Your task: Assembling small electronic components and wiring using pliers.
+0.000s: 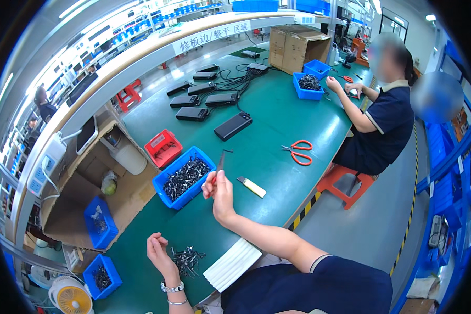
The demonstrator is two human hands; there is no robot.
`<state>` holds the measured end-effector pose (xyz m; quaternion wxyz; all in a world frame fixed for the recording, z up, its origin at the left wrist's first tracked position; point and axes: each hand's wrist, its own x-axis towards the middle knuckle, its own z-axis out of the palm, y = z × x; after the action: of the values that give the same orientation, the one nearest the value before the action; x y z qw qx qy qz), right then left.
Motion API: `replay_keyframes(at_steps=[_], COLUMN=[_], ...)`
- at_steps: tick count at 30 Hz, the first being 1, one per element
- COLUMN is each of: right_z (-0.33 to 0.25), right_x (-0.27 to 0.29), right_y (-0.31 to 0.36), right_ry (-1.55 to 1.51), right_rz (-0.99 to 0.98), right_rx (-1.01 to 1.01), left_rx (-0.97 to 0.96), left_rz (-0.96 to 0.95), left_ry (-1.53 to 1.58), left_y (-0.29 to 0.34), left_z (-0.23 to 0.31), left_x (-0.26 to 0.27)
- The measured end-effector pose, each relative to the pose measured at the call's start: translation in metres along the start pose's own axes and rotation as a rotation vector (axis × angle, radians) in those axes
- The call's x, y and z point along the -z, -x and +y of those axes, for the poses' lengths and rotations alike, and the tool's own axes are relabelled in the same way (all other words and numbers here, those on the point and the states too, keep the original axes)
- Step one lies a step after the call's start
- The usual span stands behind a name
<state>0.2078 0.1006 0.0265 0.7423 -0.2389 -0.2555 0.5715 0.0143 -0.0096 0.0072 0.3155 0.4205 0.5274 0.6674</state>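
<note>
My right hand (222,201) is raised over the green table, closed around a slim dark-bladed tool (222,162) with a bit of red at its grip. A small dark piece appears at the tool's tip. My left hand (161,256) is held low with its fingers curled together; anything between them is too small to make out. Beside it lies a loose pile of small black parts with metal ends (188,260). Just left of my right hand, a blue bin (208,160) is filled with similar parts. A red bin (165,135) behind it holds a few more.
A yellow-handled utility knife (254,188) and red-handled scissors (300,152) lie to the right. White foam strips (233,264) rest at the near edge. Several black boxes (233,126) with cables sit farther back. A cardboard box (133,201) stands left. A co-worker (392,115) sits at right.
</note>
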Motion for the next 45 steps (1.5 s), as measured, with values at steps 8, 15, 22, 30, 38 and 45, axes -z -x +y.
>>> replay_keyframes(at_steps=[8, 15, 22, 30, 38, 45], right_z=[0.011, 0.031, 0.033, 0.039, 0.051, 0.052], right_x=[-0.002, 0.0, 0.001, 0.006, 0.008, 0.011], right_y=[0.024, 0.042, 0.039, 0.04, 0.041, 0.058], right_ry=[0.578, 1.041, 1.055, 1.062, 1.051, 1.0], right_rz=[-0.489, -1.055, -0.989, -0.917, -0.751, -1.043], right_rx=[0.672, 0.708, 0.673, 0.584, 0.417, 0.496], left_rx=[-0.048, -0.096, -0.145, -0.088, -0.091, -0.052], left_rz=[-0.021, 0.031, -0.049, -0.015, -0.006, 0.084], left_ry=[0.018, -0.052, -0.05, -0.046, -0.053, -0.058], left_y=[0.002, 0.001, 0.0, 0.002, 0.001, 0.0], left_z=[0.003, 0.003, 0.002, -0.004, 0.003, 0.003], left_x=[-0.003, -0.006, -0.002, -0.006, -0.011, -0.005])
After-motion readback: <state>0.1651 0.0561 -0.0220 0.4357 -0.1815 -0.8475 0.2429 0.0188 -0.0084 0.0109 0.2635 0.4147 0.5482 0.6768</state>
